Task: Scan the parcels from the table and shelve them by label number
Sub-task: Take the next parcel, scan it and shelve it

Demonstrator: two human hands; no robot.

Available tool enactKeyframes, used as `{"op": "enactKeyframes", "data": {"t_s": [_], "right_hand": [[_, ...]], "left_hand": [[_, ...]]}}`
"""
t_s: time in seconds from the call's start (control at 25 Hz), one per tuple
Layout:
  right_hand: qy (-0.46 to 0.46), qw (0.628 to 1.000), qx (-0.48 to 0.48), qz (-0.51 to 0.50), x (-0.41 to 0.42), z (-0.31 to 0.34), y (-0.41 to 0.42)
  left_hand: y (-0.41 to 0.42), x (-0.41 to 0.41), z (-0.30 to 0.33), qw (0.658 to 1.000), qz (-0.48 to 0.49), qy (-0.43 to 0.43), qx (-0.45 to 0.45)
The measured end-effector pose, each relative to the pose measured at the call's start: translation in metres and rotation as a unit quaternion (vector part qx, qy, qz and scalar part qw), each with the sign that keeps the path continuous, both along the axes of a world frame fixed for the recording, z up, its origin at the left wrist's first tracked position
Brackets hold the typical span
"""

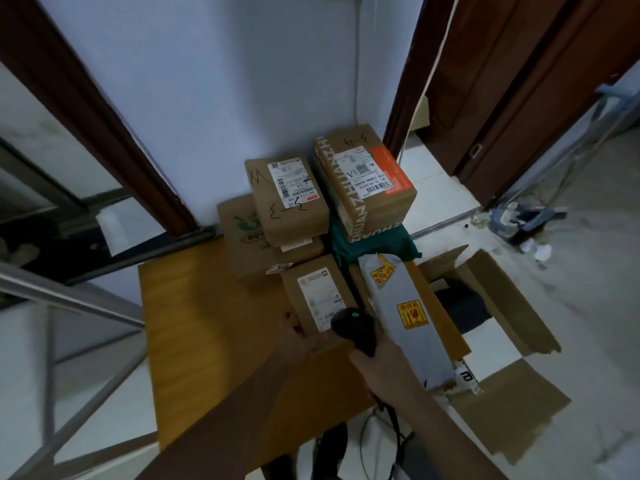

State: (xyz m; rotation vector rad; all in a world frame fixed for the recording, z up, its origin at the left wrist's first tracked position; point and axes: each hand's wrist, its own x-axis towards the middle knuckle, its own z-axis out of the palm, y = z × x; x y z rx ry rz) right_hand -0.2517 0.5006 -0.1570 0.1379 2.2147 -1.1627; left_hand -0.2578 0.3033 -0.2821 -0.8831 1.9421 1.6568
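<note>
A small brown parcel (313,292) with a white label lies near the middle of the wooden table (194,323). My left hand (299,336) grips its near left corner. My right hand (375,362) holds a black barcode scanner (355,329) with a green light lit, its head over the parcel's near end. A long grey mailer bag (405,317) with yellow stickers lies to the right. Behind stand stacked brown boxes: one marked "3-" (287,199), one taped ZHUANZHUAN (363,178), and a bigger box (242,237) beneath.
A green cloth (370,242) lies under the taped box. An open cardboard carton (485,299) sits on the floor to the right of the table. A metal shelf frame (69,303) stands at the left. The scanner's cable (391,420) hangs off the table's near edge.
</note>
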Motion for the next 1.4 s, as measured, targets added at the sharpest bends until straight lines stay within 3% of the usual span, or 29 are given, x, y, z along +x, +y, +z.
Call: {"op": "enactKeyframes", "data": {"t_s": [0.36,0.64,0.96,1.16,1.4], "right_hand": [[-0.007,1.0,-0.03,0.005,0.009,0.0,0.017],[0.009,0.999,-0.032,0.015,0.017,0.011,0.032],[0.076,0.991,-0.078,0.083,0.041,0.059,-0.004],[0.127,0.972,-0.103,0.169,0.094,0.093,-0.037],[0.113,0.941,-0.163,0.275,0.208,0.129,-0.072]], "left_hand": [[0.015,0.03,-0.01,0.996,0.038,-0.016,0.085],[0.009,0.039,-0.006,0.986,0.113,0.046,0.11],[-0.022,0.083,0.058,0.969,0.182,0.135,0.102],[-0.053,0.162,0.099,0.936,0.252,0.19,0.155],[-0.077,0.324,0.138,0.907,0.315,0.252,0.116]]}}
